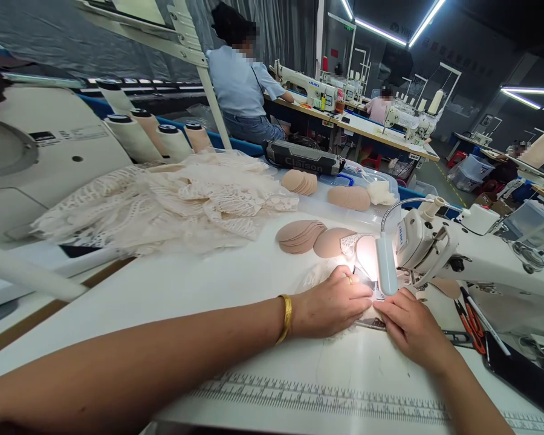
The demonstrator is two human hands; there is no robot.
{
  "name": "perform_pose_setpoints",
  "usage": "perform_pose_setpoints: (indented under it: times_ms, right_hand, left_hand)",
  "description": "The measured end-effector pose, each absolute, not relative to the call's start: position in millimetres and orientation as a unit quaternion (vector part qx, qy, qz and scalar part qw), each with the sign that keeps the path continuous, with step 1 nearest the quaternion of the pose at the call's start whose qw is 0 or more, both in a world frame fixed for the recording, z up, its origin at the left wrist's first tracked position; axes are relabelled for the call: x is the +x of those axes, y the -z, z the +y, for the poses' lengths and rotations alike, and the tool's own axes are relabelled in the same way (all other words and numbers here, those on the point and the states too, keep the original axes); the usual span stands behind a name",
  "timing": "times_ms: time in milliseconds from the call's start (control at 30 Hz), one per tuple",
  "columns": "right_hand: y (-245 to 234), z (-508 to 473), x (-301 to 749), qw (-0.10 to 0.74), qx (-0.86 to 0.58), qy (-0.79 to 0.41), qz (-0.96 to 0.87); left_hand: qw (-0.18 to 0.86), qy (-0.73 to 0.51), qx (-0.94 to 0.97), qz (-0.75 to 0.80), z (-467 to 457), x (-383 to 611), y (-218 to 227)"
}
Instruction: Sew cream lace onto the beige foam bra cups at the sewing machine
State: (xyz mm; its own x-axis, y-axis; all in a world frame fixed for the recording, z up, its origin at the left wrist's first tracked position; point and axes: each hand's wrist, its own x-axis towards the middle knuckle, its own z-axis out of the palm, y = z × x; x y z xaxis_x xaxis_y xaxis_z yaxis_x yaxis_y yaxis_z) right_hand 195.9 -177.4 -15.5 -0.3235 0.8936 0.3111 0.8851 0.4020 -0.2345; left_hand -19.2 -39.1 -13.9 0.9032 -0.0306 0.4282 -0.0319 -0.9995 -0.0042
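My left hand (333,303), with a gold bangle and a ring, rests on pale lace fabric (315,275) beside the needle area of a white sewing machine (462,248). Its fingers are drawn together on the cloth. Across from it, my right hand (410,323) pinches at the fabric edge, thumb and fingers closed near the presser foot. The fingertips partly cover the cloth. A lit lamp (387,266) on a bent neck hides part of the stitching spot. Just behind lie a beige oval pad (333,243) and a stack of beige oval pads (299,237).
Heaped lace (199,199) covers the back left, near thread cones (133,136). More ovals (349,197) lie on a plastic lid (317,208). Orange-handled scissors (474,326) and a black tablet-like object (526,374) are at right. A ruler strip (326,396) runs along the front. A co-worker (242,78) sits beyond.
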Motion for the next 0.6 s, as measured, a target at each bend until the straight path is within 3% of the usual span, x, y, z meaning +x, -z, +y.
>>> perform_pose_setpoints:
  times_ms: [600]
  right_hand:
    - [32.7, -167.0, 195.1, 0.206, -0.615, 0.061, -0.759]
  left_hand:
    - [0.04, -0.238, 0.969, -0.06, 3.3, 3.8, 23.0]
